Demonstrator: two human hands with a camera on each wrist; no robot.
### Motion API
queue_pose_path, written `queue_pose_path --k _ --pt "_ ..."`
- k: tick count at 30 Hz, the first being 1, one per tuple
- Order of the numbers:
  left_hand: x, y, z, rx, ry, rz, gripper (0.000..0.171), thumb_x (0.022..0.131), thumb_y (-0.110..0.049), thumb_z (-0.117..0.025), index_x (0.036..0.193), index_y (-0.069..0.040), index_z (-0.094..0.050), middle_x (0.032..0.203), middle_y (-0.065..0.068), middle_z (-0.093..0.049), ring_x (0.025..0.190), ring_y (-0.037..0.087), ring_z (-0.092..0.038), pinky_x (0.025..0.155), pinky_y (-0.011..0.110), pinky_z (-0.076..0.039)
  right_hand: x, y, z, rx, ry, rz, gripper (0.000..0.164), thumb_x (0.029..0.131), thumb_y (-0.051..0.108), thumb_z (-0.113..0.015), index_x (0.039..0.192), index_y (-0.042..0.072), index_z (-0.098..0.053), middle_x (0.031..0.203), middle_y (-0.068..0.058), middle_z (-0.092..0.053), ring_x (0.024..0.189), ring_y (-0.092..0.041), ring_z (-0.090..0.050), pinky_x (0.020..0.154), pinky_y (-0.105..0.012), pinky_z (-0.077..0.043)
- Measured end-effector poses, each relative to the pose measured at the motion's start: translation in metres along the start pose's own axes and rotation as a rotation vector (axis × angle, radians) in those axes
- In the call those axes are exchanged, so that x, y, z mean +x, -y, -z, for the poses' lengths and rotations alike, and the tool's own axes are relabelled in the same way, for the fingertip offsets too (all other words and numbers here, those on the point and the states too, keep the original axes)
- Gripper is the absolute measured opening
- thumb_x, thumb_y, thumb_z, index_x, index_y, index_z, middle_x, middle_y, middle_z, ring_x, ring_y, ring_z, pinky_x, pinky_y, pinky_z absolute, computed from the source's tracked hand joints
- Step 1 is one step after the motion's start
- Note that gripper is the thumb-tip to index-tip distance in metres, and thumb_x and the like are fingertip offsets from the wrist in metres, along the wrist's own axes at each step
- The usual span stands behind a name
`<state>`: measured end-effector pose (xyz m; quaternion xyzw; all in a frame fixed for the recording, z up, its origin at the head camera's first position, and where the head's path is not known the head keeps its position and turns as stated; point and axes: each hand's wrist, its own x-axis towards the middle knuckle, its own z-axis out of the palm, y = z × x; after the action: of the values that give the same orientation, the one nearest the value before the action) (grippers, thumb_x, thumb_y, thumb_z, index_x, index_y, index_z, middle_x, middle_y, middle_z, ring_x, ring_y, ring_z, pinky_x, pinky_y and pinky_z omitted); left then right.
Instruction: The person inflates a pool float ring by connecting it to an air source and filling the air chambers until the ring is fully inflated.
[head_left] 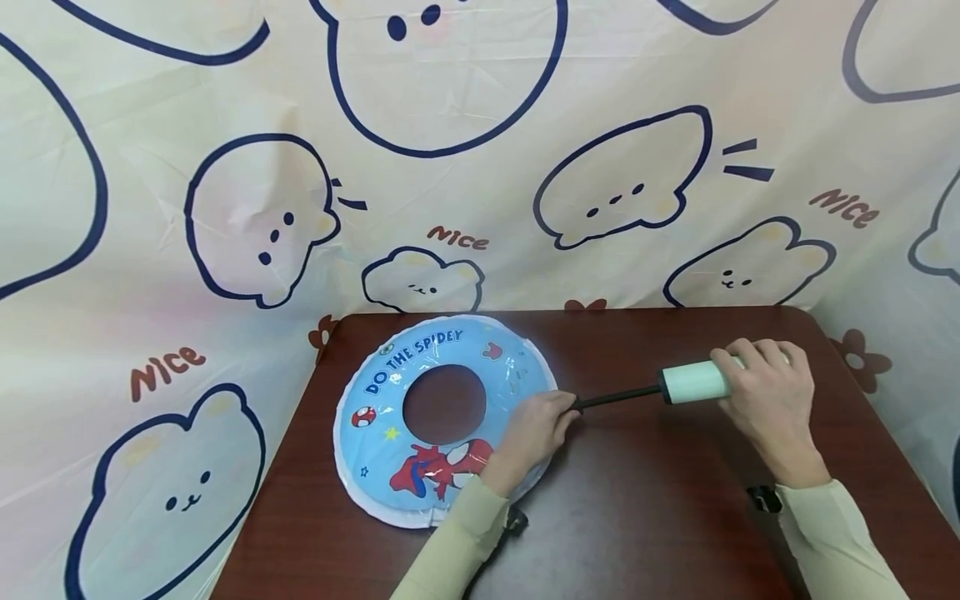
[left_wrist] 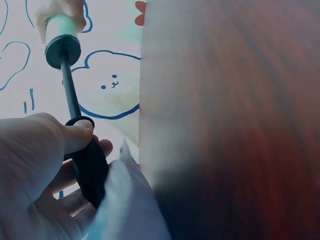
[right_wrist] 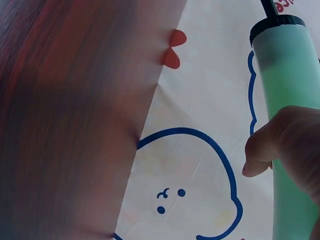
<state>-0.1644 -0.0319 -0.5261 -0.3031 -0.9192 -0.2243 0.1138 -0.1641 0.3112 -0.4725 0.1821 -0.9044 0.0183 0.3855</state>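
Observation:
A blue inflatable swim ring with a white edge, a red cartoon figure and "DO THE SPIDEY" printed on it lies flat on the table. To its right is a hand air pump with a mint-green barrel and a thin black rod. My right hand grips the barrel, fingers wrapped over it. Over the ring's right edge, my left hand holds the black end piece of the pump between thumb and fingers. In the left wrist view, the ring's pale edge is right beside that piece.
The dark brown wooden table runs back to a cream cloth printed with blue cartoon outlines and "Nice". More of this cloth hangs at both sides. A small black device sits at the right wrist.

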Motion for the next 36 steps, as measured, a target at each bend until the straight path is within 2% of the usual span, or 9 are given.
queue_pose_path --k 3,7,10,16,23,29,36 --pt "0.0 -0.002 0.003 -0.023 0.008 0.008 0.019 0.106 -0.024 -0.069 0.119 -0.015 -0.078 0.12 -0.002 -0.08 0.106 0.012 -0.076 0.099 0.025 -0.059 0.003 0.014 -0.007 0.002 0.013 0.025 0.059 0.05 0.001 -0.095 0.103 0.006 -0.071 0.1 -0.019 -0.072 0.094 -0.046 -0.063 0.087 -0.063 -0.05" --pt "0.0 -0.006 0.004 -0.076 -0.005 -0.003 0.014 0.105 -0.022 -0.07 0.114 -0.015 -0.078 0.114 -0.002 -0.08 0.095 0.01 -0.073 0.094 0.022 -0.06 0.011 0.04 -0.02 0.017 0.008 0.075 0.05 0.054 0.002 -0.092 0.1 0.008 -0.071 0.097 -0.017 -0.073 0.092 -0.043 -0.065 0.085 -0.061 -0.051" --pt "0.0 -0.005 0.003 -0.1 -0.025 -0.007 0.009 0.105 -0.021 -0.07 0.108 -0.014 -0.077 0.106 -0.002 -0.079 0.087 0.009 -0.069 0.089 0.019 -0.06 0.016 0.056 -0.025 0.032 -0.006 0.079 0.044 0.058 0.001 -0.089 0.098 0.008 -0.072 0.095 -0.016 -0.073 0.091 -0.042 -0.065 0.086 -0.061 -0.052" --pt "-0.002 -0.002 0.004 -0.086 -0.055 0.003 0.006 0.105 -0.02 -0.071 0.103 -0.015 -0.074 0.096 -0.005 -0.076 0.081 0.008 -0.064 0.085 0.015 -0.058 0.023 0.079 -0.03 0.026 -0.005 0.078 0.035 0.065 -0.001 -0.085 0.098 0.008 -0.074 0.096 -0.015 -0.073 0.091 -0.041 -0.065 0.087 -0.061 -0.053" --pt "-0.004 -0.003 0.007 -0.065 -0.068 -0.002 0.005 0.105 -0.021 -0.071 0.104 -0.016 -0.073 0.097 -0.006 -0.075 0.08 0.006 -0.062 0.079 0.015 -0.056 0.021 0.099 -0.038 0.035 0.006 0.059 0.038 0.063 0.0 -0.089 0.098 0.009 -0.075 0.098 -0.015 -0.074 0.091 -0.04 -0.066 0.088 -0.06 -0.054" --pt "-0.004 -0.006 0.008 -0.044 -0.062 0.026 0.009 0.102 -0.02 -0.075 0.11 -0.016 -0.076 0.105 -0.004 -0.079 0.084 0.009 -0.066 0.085 0.019 -0.06 0.018 0.101 -0.045 0.046 0.027 0.07 0.043 0.06 0.003 -0.092 0.1 0.01 -0.075 0.097 -0.014 -0.073 0.091 -0.039 -0.066 0.088 -0.058 -0.053" --pt "-0.001 -0.004 0.003 -0.067 -0.05 0.034 0.014 0.107 -0.025 -0.068 0.115 -0.018 -0.077 0.114 -0.006 -0.079 0.092 0.008 -0.069 0.092 0.021 -0.06 0.015 0.065 -0.038 0.054 0.007 0.069 0.047 0.057 0.001 -0.09 0.099 0.011 -0.071 0.097 -0.014 -0.072 0.093 -0.041 -0.065 0.086 -0.057 -0.052"
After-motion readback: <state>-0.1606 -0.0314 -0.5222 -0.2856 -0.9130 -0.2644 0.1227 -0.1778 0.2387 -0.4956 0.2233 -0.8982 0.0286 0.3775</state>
